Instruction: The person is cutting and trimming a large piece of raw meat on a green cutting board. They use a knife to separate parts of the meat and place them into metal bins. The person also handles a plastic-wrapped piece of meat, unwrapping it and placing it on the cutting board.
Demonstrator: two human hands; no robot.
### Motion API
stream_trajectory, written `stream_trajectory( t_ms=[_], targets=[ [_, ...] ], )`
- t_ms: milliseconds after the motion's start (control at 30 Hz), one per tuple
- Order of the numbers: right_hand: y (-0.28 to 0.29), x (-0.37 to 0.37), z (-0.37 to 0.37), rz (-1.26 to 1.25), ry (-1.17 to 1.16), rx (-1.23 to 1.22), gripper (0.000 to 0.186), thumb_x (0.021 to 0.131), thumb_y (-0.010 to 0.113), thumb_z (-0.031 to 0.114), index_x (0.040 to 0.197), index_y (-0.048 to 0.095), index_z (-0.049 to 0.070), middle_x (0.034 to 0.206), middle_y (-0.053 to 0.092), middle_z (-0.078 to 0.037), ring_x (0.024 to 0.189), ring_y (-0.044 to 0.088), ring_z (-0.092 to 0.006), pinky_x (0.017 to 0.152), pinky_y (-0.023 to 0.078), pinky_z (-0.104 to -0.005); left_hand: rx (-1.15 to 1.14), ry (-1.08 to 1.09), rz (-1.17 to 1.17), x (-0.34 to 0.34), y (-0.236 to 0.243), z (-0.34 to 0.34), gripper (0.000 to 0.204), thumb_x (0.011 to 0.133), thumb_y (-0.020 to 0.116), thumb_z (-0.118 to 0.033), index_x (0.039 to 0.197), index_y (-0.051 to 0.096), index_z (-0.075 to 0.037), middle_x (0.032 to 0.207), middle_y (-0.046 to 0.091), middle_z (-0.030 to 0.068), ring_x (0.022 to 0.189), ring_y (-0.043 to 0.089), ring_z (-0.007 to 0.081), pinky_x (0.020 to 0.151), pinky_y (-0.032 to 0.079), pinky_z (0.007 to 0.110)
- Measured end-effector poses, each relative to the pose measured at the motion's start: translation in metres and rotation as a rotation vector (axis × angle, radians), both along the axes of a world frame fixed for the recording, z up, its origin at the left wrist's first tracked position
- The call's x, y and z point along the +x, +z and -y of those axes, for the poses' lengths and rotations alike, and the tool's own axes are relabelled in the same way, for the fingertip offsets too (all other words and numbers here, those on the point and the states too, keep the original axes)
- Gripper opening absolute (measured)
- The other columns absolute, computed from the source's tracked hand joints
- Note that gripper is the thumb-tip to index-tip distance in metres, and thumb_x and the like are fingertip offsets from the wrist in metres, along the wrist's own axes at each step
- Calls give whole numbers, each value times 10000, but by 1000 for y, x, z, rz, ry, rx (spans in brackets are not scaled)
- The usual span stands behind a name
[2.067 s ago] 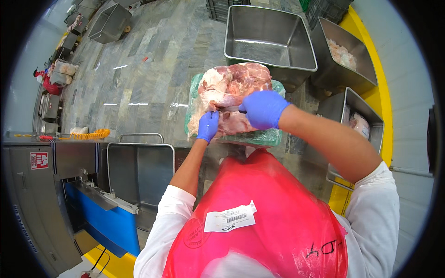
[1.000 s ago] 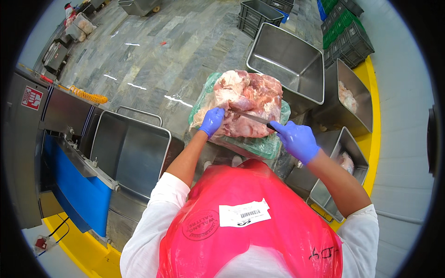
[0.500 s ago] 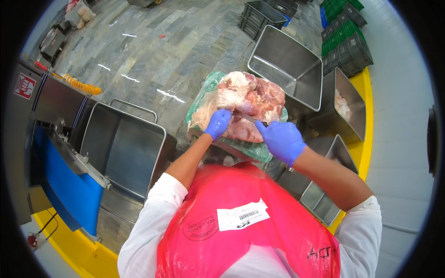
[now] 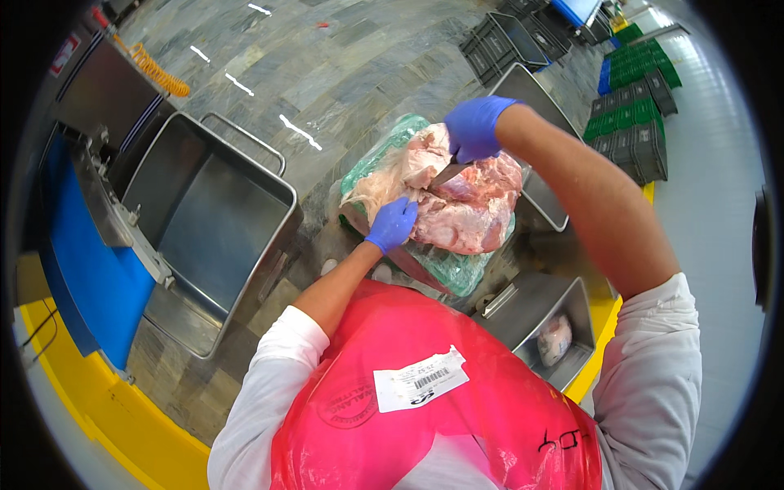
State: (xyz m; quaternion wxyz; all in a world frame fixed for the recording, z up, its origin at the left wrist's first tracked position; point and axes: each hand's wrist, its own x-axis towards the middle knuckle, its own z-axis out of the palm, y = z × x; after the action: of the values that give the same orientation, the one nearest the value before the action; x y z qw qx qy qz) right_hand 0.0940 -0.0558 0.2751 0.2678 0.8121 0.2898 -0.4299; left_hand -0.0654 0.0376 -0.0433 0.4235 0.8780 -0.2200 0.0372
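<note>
A large pink piece of raw meat [image 4: 465,220] with pale fat lies on green plastic sheeting [image 4: 461,276] in front of me. My right hand [image 4: 476,129], in a blue-purple glove, is closed round the knife's handle, which the glove hides. The knife's blade [image 4: 449,173] slants down and left, its tip at a fold between the fatty flap and the redder flesh. My left hand [image 4: 393,224], gloved alike, is closed on the near left edge of the meat, its fingertips partly hidden.
At left stands a deep steel tub [image 4: 216,220] beside a blue belt [image 4: 98,261]. Another steel bin [image 4: 529,98] is behind the meat. Low at right, a steel bin [image 4: 578,359] holds a piece of meat [image 4: 554,340]. Grey and green crates [image 4: 633,135] are stacked far right.
My right hand has lifted the knife up and away from me, from the meat's near side to its top, turning the blade. My left hand stays at the near left edge. The view has shifted.
</note>
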Motion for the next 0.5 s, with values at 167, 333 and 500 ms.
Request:
stream_trajectory(
  t_ms=[167, 333, 500],
  targets=[
    [12, 40, -1, -99, -192, 44, 284, 864, 724, 240, 1107, 793, 109, 794, 747, -65, 630, 721, -175, 583, 526, -333, -294, 164, -325, -2, 10, -2, 310, 1003, 550, -280, 893, 607, 4, 893, 668, 272, 843, 657, 452, 747, 506, 523],
    [10, 43, 42, -123, -352, 114, 288, 875, 725, 253, 1115, 797, 111, 780, 734, -28, 624, 702, -138, 578, 514, -312, -464, 218, -530, -10, 17, -9, 341, 1006, 558, -305, 919, 638, 16, 859, 655, 282, 835, 662, 449, 759, 511, 498],
    [-14, -40, 98, 215, 7, 419, 283, 942, 674, 308, 1125, 779, 119, 841, 741, -154, 717, 730, -319, 645, 567, -408, -426, 252, -523, 2, -21, -25, 363, 1033, 544, -288, 957, 635, 55, 898, 645, 294, 814, 652, 387, 790, 505, 451]
  ],
)
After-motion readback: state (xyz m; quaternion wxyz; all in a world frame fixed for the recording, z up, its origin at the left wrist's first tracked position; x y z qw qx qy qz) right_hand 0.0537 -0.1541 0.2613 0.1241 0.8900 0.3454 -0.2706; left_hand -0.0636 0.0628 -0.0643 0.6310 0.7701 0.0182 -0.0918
